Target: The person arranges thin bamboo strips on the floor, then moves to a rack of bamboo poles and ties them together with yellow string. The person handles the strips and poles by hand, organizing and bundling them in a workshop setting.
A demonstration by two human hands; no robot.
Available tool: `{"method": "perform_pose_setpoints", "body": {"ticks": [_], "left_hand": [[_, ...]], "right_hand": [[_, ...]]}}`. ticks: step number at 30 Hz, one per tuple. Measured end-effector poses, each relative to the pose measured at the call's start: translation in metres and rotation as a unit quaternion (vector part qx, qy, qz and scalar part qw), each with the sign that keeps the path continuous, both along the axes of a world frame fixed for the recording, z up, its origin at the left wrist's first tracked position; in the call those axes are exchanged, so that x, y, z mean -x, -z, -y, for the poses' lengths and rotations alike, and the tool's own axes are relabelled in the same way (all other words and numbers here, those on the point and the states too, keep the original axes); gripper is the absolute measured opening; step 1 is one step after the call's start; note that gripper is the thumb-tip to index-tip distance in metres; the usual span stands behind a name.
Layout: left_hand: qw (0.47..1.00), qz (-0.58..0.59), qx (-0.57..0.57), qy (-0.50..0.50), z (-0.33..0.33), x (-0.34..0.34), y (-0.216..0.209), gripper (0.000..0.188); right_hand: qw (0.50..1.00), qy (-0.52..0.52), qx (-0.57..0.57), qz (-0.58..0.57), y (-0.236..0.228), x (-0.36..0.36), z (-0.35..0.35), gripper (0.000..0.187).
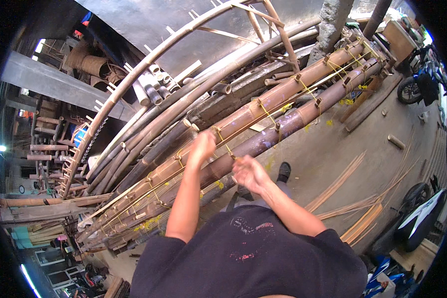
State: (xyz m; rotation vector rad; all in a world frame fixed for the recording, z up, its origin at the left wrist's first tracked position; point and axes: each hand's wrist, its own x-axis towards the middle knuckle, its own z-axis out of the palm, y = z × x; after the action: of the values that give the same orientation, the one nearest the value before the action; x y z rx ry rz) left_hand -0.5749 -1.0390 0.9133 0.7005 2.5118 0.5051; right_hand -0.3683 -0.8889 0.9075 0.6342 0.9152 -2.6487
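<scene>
Two long bamboo poles lie side by side, slanting from lower left to upper right: a brown upper pole (238,119) and a darker lower pole (263,139). Short pegs stand along both, and yellow cord (268,115) zigzags between them. My left hand (202,147) is closed over the upper pole beside a peg; blur and the hand's angle hide what it grips. Beside a peg at the lower pole's near side, my right hand (251,174) has its fingers curled in a pinch at the cord.
A curved bamboo frame with pegs (149,55) arches behind the poles. Stacked bamboo poles (159,116) lie against the wall. On the floor at right are split bamboo strips (340,181), a short bamboo piece (396,142) and motorbikes (422,89). A concrete pillar (332,30) stands at the back.
</scene>
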Motion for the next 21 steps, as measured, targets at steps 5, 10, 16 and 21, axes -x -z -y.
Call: {"method": "perform_pose_setpoints", "body": {"ticks": [5,10,16,21], "left_hand": [[0.982,-0.133,-0.110,-0.074,-0.003,-0.069,0.020,0.037],[0.979,-0.128,-0.102,-0.122,-0.014,-0.082,0.020,0.035],[0.966,-0.119,-0.198,-0.114,0.003,-0.078,0.023,0.030],[0.958,-0.128,-0.220,-0.133,0.005,-0.069,0.019,0.031]], "right_hand": [[0.828,0.258,-0.406,-0.286,-0.042,0.089,0.078,0.036],[0.549,-0.235,-0.785,-0.165,-0.063,0.176,0.018,0.063],[0.816,-0.128,-0.481,-0.294,-0.079,0.158,-0.008,0.050],[0.626,-0.368,-0.613,-0.312,-0.045,0.008,-0.006,0.048]]}}
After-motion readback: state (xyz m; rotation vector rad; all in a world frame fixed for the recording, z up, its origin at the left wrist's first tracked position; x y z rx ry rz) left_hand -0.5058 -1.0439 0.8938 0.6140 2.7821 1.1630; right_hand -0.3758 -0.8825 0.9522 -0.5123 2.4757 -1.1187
